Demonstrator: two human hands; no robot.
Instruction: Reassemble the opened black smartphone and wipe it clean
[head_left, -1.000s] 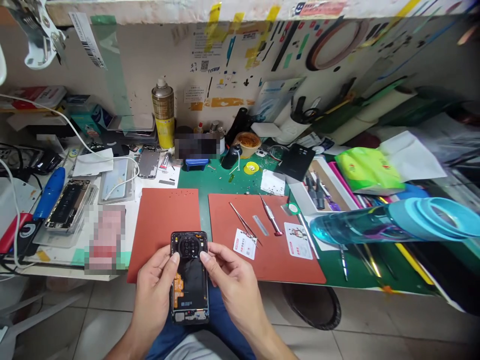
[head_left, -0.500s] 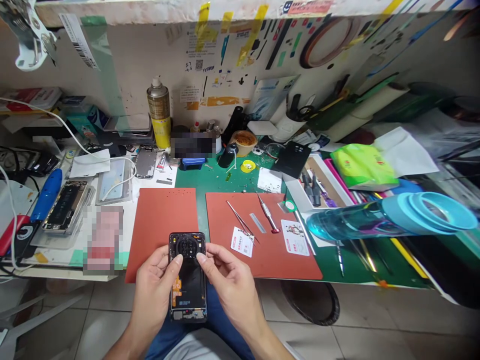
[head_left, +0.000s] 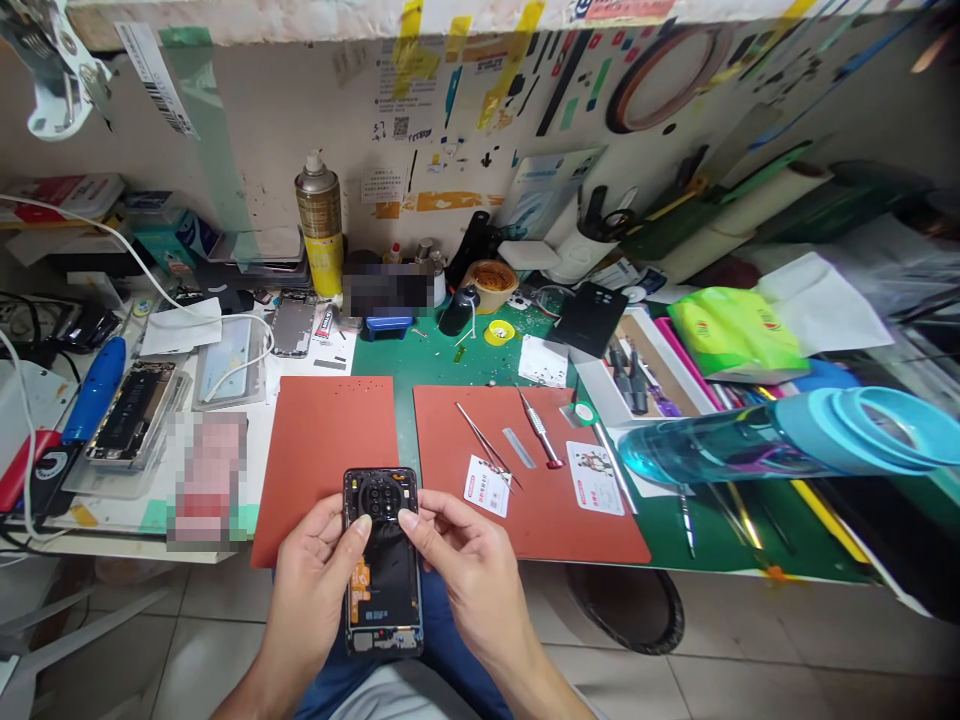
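Note:
A black smartphone (head_left: 394, 590) with its back cover off is held above my lap, at the front edge of the bench. Its round camera module (head_left: 381, 496) is at the top, and orange flex cable shows along its left side. My left hand (head_left: 319, 560) grips the left edge, the thumb pressing beside the cameras. My right hand (head_left: 465, 560) has the right edge, its thumb on the lower right of the camera ring. The fingers behind the phone are hidden.
On the right red mat (head_left: 450, 530) lie tweezers (head_left: 484, 440), a screwdriver (head_left: 538, 425) and two cards. Another red mat (head_left: 330, 430) is on the left. A blue water bottle (head_left: 720, 440) lies at the right. An opened phone (head_left: 131, 410) and a spray can (head_left: 320, 225) are farther left.
The phone and both hands sit slightly lower and to the right in the picture, while the view has shifted a little. The grip looks the same.

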